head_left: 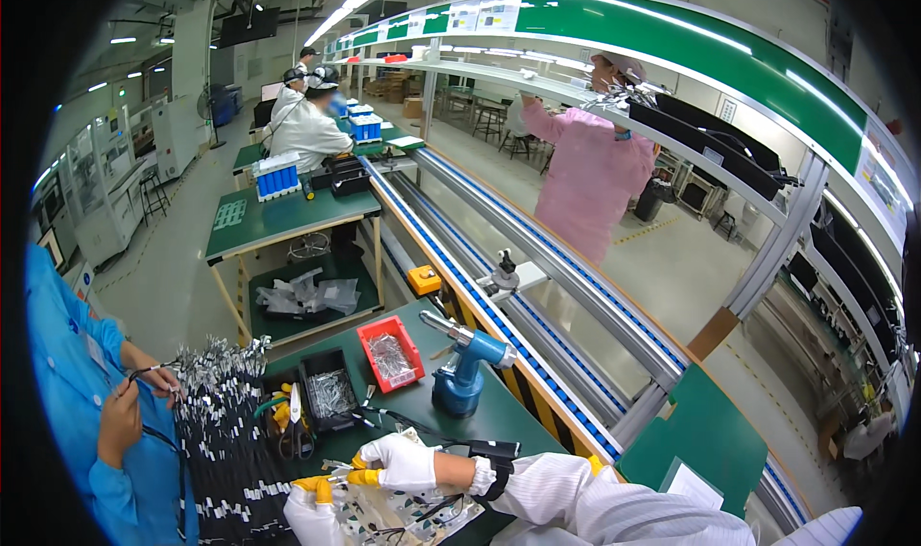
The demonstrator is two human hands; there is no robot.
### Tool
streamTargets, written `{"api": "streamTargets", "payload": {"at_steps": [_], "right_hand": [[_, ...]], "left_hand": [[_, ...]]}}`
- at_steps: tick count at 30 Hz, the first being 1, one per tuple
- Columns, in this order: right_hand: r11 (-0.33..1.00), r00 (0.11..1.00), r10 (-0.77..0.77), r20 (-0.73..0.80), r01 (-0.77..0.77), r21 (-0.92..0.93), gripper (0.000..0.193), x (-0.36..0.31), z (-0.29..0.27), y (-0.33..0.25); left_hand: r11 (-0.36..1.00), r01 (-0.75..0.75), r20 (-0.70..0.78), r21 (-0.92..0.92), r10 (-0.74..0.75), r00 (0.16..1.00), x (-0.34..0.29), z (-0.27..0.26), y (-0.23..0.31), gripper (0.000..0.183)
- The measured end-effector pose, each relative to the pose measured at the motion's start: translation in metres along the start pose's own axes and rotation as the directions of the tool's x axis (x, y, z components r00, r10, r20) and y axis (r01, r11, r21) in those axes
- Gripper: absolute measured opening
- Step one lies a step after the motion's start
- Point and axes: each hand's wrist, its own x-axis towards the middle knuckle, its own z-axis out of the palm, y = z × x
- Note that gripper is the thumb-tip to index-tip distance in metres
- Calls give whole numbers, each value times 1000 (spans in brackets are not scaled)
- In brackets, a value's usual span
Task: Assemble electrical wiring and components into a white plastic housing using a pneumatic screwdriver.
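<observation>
White gloves with yellow fingertips cover both my hands, which meet low in the view. My left hand (315,513) is closed in a pinch. My right hand (403,462) pinches close beside it. Between the fingertips shows a small pale, silvery piece, too small to name. Beneath them lies a light patterned sheet (449,517) with dark cable on it. To the left spreads a large bundle of black cables (230,450) with silvery ends. Scissors (295,429) rest in a black bin, beside another black bin of small metal parts (331,392).
A red bin (414,371) of thin metal pieces and a blue riveting tool (459,383) stand beyond my hands. Conveyor rails (523,344) run along the right. At the left, a co-worker in blue (72,392) handles a black cable. A person in pink (585,177) stands beyond the rails.
</observation>
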Motion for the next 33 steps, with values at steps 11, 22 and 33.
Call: {"api": "streamTargets", "payload": {"at_steps": [11, 22, 33], "right_hand": [[993, 970, 91, 223, -106, 57, 21, 6, -11, 8], [983, 993, 17, 120, -38, 179, 15, 1, -5, 18], [992, 992, -126, 19, 126, -14, 11, 9, 4, 27]], "left_hand": [[995, -44, 15, 87, 42, 999, 0, -4, -2, 6], [996, 75, 69, 38, -78, 995, 1, -6, -3, 8], [988, -5, 26, 153, 1, 1000, -2, 0, 29, 6]]}}
